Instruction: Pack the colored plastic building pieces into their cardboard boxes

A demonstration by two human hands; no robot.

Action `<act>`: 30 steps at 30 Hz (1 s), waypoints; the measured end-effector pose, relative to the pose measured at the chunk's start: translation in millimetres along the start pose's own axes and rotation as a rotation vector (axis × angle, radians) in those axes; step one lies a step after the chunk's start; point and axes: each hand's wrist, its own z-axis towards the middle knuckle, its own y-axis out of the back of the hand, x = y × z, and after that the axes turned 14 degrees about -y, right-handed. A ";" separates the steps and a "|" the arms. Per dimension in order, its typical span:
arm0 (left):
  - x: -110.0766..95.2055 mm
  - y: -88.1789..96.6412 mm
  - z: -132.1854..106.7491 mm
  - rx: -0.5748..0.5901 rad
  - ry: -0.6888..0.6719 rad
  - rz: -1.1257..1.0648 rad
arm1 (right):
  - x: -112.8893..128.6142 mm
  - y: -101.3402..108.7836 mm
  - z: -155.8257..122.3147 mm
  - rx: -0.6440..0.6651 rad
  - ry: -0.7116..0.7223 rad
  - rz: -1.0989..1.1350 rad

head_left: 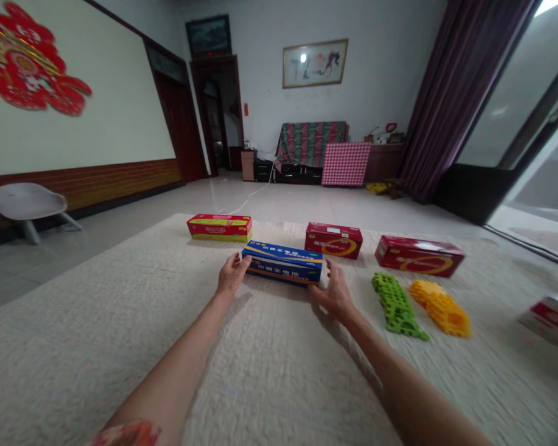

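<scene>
A long blue box (283, 262) with white lettering and orange stripes lies in front of me on the pale carpet. My left hand (232, 272) is at its left end, fingers curled against the edge. At the opposite end, my right hand (335, 288) has its thumb low on the front corner and its fingers around the side. Together the two hands grip the box between them. Just behind it sit a red and yellow-green box (219, 228) to the left and a dark red box (333, 240) to the right.
Farther right lies another dark red box (419, 256). Green interlocking plastic pieces (397, 305) and yellow ones (441, 308) lie in front of it. A red and white box (553, 322) is cut off at the right edge. A white chair (30, 202) stands by the left wall.
</scene>
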 end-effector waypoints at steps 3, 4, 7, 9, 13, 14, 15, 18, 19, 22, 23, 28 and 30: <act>3.2 8.1 -7.6 0.028 0.025 0.192 | -1.5 1.9 -12.7 0.057 -0.146 -0.109; 3.9 8.2 -7.0 0.045 0.029 0.239 | 1.5 1.5 -13.1 0.083 -0.188 -0.132; 7.0 0.2 5.9 0.060 0.049 0.342 | 15.1 -6.9 -4.3 0.108 -0.269 -0.151; 11.2 -9.3 20.5 0.042 0.065 0.383 | 22.6 -17.1 5.9 0.101 -0.275 -0.154; 23.4 -28.2 48.4 0.000 0.083 0.408 | 25.7 -38.2 27.4 0.079 -0.286 -0.175; 26.7 -32.3 53.7 -0.013 0.085 0.408 | 24.6 -42.5 32.7 0.074 -0.289 -0.181; 29.8 -36.2 58.3 -0.025 0.086 0.407 | 23.2 -46.4 38.0 0.070 -0.291 -0.186; 38.2 -46.6 69.1 -0.058 0.083 0.400 | 18.4 -56.0 53.3 0.058 -0.275 -0.190; 40.6 -49.6 72.1 -0.067 0.080 0.398 | 17.0 -58.7 58.1 0.053 -0.265 -0.187; 46.9 -57.4 80.1 -0.086 0.062 0.399 | 13.3 -65.1 70.2 0.034 -0.242 -0.169; 48.6 -59.4 82.3 -0.089 0.054 0.400 | 12.2 -66.6 73.2 0.027 -0.238 -0.161; 54.5 -65.1 88.9 -0.070 0.010 0.411 | 6.8 -68.9 79.9 0.020 -0.208 -0.122; 55.8 -65.8 89.4 -0.061 -0.001 0.417 | 4.8 -68.9 80.2 0.024 -0.191 -0.114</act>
